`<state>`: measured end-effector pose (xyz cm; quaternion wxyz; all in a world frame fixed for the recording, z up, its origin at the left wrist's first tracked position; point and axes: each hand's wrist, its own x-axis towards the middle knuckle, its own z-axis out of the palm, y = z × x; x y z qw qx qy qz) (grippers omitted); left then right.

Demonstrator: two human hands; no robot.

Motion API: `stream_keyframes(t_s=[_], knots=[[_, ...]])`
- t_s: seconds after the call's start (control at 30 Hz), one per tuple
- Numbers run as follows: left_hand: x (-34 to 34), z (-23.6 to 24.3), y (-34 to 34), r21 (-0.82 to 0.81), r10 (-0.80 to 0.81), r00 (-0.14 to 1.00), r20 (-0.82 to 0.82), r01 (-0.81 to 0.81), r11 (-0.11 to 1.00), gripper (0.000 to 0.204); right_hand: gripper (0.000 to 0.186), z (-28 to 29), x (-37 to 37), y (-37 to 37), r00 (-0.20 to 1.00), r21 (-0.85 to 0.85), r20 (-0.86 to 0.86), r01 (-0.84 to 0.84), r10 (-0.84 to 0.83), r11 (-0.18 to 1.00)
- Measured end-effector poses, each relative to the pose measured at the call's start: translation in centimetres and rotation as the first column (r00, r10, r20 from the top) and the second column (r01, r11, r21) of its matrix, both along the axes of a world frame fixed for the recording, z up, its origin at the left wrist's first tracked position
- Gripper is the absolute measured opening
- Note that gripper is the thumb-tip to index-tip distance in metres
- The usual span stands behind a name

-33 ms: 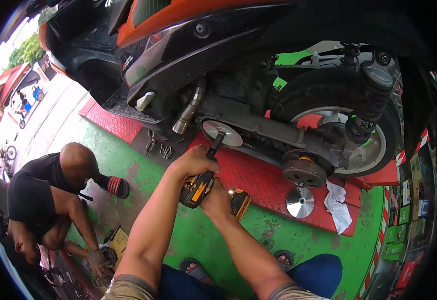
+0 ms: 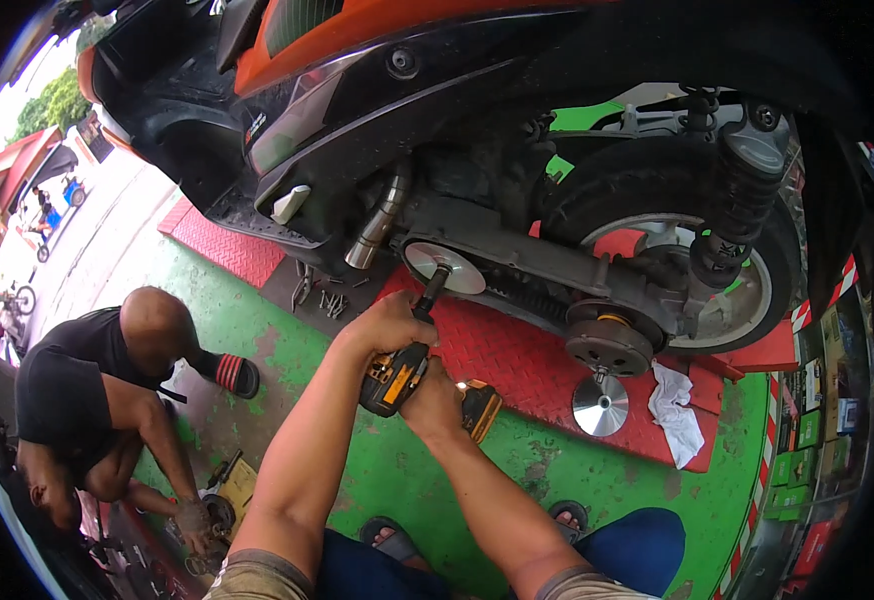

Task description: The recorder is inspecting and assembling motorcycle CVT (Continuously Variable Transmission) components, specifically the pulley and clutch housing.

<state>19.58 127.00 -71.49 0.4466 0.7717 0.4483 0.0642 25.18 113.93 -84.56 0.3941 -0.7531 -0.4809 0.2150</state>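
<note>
Both hands grip a yellow-and-black cordless impact wrench (image 2: pixel 393 380). My left hand (image 2: pixel 389 325) is closed round its front end, by the dark socket (image 2: pixel 433 288). My right hand (image 2: pixel 434 402) wraps the handle, with the battery (image 2: pixel 479 410) showing beside it. The socket sits at the centre of a shiny metal pulley disc (image 2: pixel 457 268) on the scooter's (image 2: pixel 357 130) opened drive side. A drive belt (image 2: pixel 527 303) runs from there toward the round clutch (image 2: pixel 609 345) near the rear wheel (image 2: pixel 677 215). My fingertips are partly hidden.
A loose cone-faced metal disc (image 2: pixel 600 408) and a white rag (image 2: pixel 675 412) lie on the red ramp (image 2: pixel 547 385). Bolts (image 2: pixel 333 303) and pliers (image 2: pixel 303 284) rest on a dark mat. At left another person (image 2: pixel 107 400) crouches over parts. Boxed goods (image 2: pixel 807 430) line the right side.
</note>
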Motion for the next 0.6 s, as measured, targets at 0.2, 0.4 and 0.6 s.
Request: stream_keyframes(t_s=[0.2, 0.4, 0.6], knots=[[-0.5, 0.2, -0.1, -0.050, -0.005, 1.000, 0.023, 0.006, 0.999, 0.080, 0.050, 0.5, -0.3, -0.3, 0.998, 0.028, 0.065, -0.001, -0.001, 1.000], [-0.7, -0.7, 0.2, -0.049, -0.086, 0.996, -0.036, 0.084, 0.995, 0.082, 0.048, 0.0, -0.1, -1.0, 0.999, 0.041, 0.050, 0.005, -0.007, 0.999], [0.0, -2.0, 1.3, -0.171, -0.047, 0.999, 0.004, 0.047, 0.984, 0.071, 0.047, 0.7, -0.4, -2.1, 0.998, 0.121, 0.056, 0.004, -0.011, 0.993]])
